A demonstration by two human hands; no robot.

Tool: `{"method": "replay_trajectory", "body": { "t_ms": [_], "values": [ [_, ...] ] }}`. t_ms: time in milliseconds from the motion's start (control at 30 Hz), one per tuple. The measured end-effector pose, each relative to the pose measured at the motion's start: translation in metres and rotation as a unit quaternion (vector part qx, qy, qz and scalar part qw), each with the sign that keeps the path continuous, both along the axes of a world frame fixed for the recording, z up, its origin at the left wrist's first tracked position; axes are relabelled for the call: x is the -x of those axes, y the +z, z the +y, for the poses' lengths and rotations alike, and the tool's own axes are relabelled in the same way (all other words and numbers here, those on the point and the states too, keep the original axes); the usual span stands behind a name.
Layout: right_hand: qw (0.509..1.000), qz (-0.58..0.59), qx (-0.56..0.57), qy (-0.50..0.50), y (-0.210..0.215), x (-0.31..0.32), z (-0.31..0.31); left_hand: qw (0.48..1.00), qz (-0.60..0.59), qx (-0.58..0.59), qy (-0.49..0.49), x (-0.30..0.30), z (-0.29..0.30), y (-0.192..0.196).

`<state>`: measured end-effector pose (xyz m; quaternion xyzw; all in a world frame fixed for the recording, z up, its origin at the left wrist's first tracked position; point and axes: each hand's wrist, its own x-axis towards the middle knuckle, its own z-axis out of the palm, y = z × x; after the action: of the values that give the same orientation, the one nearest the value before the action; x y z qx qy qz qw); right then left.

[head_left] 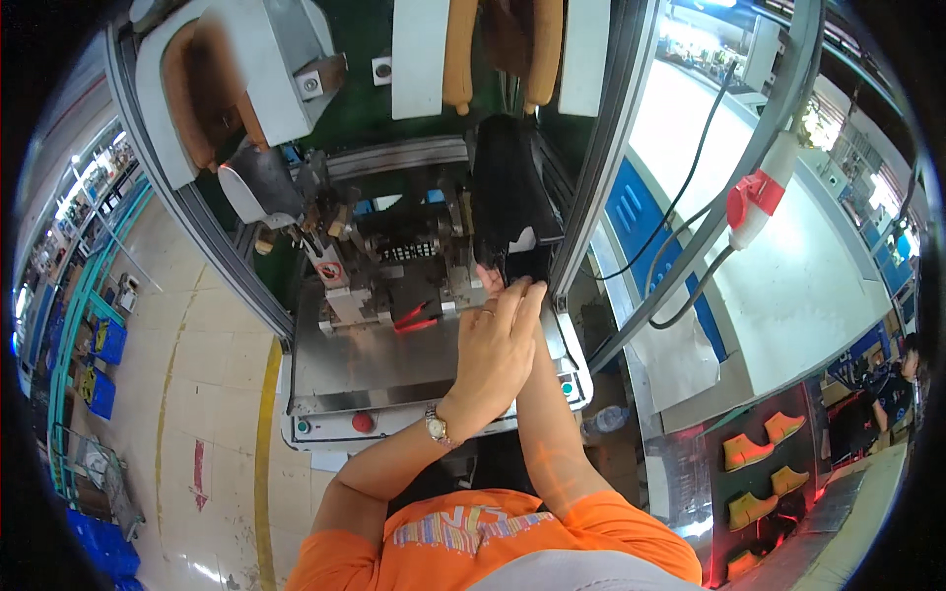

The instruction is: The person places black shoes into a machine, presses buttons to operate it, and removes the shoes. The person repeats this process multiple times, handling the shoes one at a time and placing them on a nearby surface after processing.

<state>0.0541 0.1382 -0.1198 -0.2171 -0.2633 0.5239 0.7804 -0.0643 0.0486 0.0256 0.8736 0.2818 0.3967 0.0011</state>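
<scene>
A black boot upper (510, 192) sits upright over the right-hand station of a metal machine (379, 369), with its lower opening toward me. A small white patch shows near that opening. My left hand (499, 350), a watch on its wrist, reaches across my right forearm. Its fingers are closed on the near edge of the upper. My right hand (489, 280) is mostly hidden behind the left one. Only a few of its fingers show, curled against the upper's left side. A red-handled tool (414, 318) lies on the machine plate, left of my hands.
Tan pads (458, 59) and white plates hang above the station. A red button (363, 423) and green buttons line the machine's front. Grey frame posts (616, 148) flank it. To the right stand a white table (788, 286), a red plug connector (754, 202) and a rack of yellow-orange boot-shaped pieces (749, 451).
</scene>
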Motion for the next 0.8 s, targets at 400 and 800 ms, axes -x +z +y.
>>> {"method": "replay_trajectory", "body": {
  "t_ms": [400, 800],
  "values": [
    [0.999, -0.034, 0.005, -0.001, 0.019, -0.012, 0.006, 0.999, 0.015, -0.048, -0.002, 0.016, 0.000, 0.009],
    [0.999, -0.039, 0.004, -0.019, 0.036, -0.021, 0.021, 0.996, 0.041, -0.060, 0.043, 0.010, -0.001, 0.003]
  ]
}}
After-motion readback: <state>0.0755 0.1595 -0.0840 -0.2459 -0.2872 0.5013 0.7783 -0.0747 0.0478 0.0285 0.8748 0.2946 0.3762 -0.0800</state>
